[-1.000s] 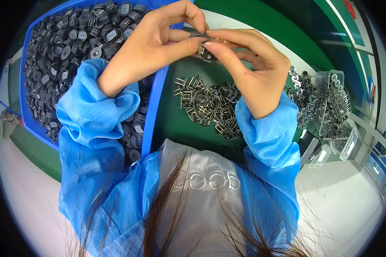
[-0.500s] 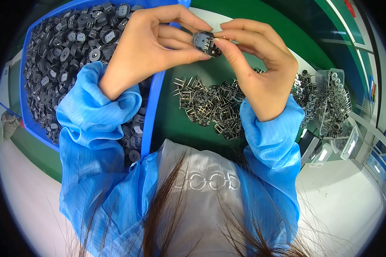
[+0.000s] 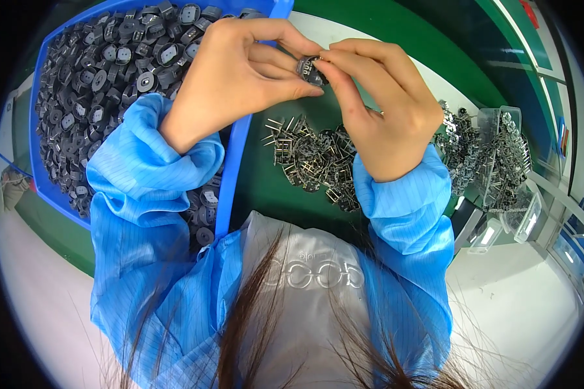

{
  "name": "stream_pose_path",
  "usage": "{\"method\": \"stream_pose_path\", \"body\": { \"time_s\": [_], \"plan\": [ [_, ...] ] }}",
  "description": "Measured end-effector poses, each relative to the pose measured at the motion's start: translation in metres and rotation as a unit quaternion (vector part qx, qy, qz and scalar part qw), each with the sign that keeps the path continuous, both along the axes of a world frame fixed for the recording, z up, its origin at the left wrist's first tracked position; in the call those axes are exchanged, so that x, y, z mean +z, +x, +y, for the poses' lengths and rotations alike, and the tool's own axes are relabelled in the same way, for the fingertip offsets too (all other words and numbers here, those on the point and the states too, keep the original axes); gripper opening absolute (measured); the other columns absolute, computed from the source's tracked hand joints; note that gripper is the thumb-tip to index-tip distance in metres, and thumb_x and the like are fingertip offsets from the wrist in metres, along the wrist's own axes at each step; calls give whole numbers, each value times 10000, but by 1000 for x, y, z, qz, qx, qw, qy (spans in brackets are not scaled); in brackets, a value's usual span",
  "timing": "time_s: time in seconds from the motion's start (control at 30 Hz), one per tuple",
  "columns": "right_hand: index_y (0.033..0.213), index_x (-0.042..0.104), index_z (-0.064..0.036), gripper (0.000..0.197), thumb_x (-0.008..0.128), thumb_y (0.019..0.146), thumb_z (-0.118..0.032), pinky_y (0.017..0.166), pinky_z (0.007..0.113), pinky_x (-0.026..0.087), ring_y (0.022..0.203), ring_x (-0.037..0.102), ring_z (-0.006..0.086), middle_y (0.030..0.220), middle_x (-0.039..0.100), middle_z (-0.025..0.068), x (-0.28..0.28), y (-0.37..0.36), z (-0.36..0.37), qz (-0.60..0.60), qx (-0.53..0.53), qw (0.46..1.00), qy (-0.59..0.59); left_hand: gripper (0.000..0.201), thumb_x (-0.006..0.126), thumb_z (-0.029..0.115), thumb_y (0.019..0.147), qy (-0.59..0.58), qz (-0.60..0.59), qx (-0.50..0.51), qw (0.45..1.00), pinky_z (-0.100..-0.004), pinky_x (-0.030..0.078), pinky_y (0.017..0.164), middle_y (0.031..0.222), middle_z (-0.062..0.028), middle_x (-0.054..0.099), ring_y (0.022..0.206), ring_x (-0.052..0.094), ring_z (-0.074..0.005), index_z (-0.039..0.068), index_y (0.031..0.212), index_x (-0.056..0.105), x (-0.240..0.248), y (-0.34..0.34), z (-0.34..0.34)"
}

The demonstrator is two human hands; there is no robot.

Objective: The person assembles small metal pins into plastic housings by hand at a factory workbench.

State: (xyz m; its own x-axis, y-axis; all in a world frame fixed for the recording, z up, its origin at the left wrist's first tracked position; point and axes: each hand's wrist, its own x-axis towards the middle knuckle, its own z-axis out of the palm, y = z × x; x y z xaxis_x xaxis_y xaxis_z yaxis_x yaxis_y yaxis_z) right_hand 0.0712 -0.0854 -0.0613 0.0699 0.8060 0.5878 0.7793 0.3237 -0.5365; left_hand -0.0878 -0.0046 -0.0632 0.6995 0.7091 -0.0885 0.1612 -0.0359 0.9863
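The left hand's (image 3: 230,71) fingers were clamped around a dark round part (image 3: 310,72). The right hand's (image 3: 392,113) thumb and forefinger met at its upper right edge; whether they pinched anything could not be told. The step looked like close two-handed work on that part, the next move calling for a steady left hold. Pinned metal pieces (image 3: 315,155) lay below the fingers, on the green worktop (image 3: 259,194).

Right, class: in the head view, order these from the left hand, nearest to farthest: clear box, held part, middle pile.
1. Part: touching the left hand.
2. Middle pile: on the green surface, between the forearms.
3. Clear box: far right, beyond the right hand.
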Motion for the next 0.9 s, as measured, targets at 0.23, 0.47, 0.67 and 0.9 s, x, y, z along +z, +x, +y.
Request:
{"method": "stream_pose_path", "body": {
  "time_s": [0.23, 0.47, 0.67, 0.9],
  "plan": [
    [934, 654, -77, 211, 688, 735, -13, 609, 311, 521, 752, 645, 244, 965, 621, 53, 1, -4, 8, 98, 30, 994, -38, 251, 684, -19, 740, -106, -71, 4, 992, -241, 513, 778, 898, -99, 661, 846, 651, -138, -38, 976, 600, 7, -7, 5],
    [999, 654, -49, 264, 617, 756, 51, 649, 334, 521, 761, 648, 288, 895, 634, 133, -12, -6, 10, 219, 86, 967, -101, 272, 655, -37, 756, 13, -38, 1, 999, -265, 494, 858, 1041, -84, 621, 938, 636, -154, 14, 1012, 577, 2, -13, 9],
    [916, 684, -78, 169, 652, 759, -25, 640, 347, 523, 744, 651, 289, 844, 656, 129, -2, 1, 23, 75, 87, 993, 8, 530, 716, 1, 749, -182, -108, 35, 977, -252, 503, 795, 1069, -90, 570, 964, 594, -144, 43, 1209, 457, 19, -10, 12],
    [953, 685, 3, 176, 632, 785, 12, 645, 316, 513, 705, 635, 267, 850, 620, 135, -58, 85, 82, 74, -16, 985, -152, 320, 718, 11, 714, 454, 205, 23, 867, -289, 489, 750, 878, -68, 602, 863, 601, -188, 60, 1000, 583, -3, -51, 56]
  ]
}}
